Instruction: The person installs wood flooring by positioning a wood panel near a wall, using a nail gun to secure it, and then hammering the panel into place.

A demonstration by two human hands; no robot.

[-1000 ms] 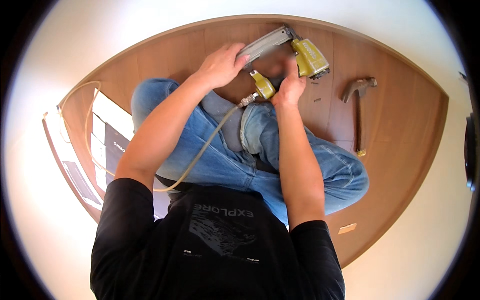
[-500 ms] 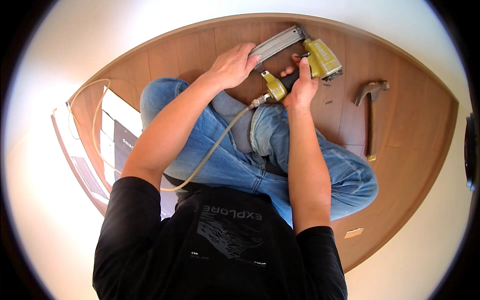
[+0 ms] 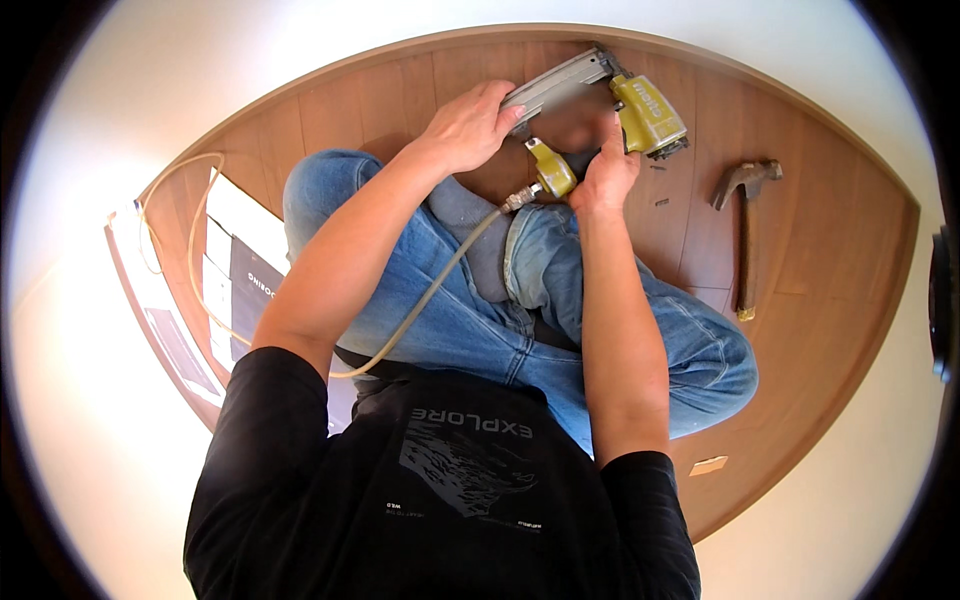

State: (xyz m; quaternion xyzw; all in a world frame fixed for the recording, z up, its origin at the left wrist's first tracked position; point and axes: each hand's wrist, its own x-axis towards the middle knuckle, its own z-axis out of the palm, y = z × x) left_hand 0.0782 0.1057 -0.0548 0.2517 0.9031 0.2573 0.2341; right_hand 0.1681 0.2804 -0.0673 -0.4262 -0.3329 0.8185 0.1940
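We have the yellow-green nail gun (image 3: 652, 115) between our hands: the right hand (image 3: 606, 182) is closed around its dark handle (image 3: 580, 162), although the fingers are blurred, and the left hand (image 3: 468, 130) grips the rear end of the metal magazine (image 3: 562, 82). From this left grip, the magazine's long axis runs forward and rightward; the gun's body lies just beyond the right hand, the nearer one.

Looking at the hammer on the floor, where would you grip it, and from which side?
The hammer is probably best gripped mid-handle, from above and the right, by the right hand once it lets go of the air nailer. It lies on the floor, head at the far end, straight handle pointing back; the bent knee sits close to the near end.
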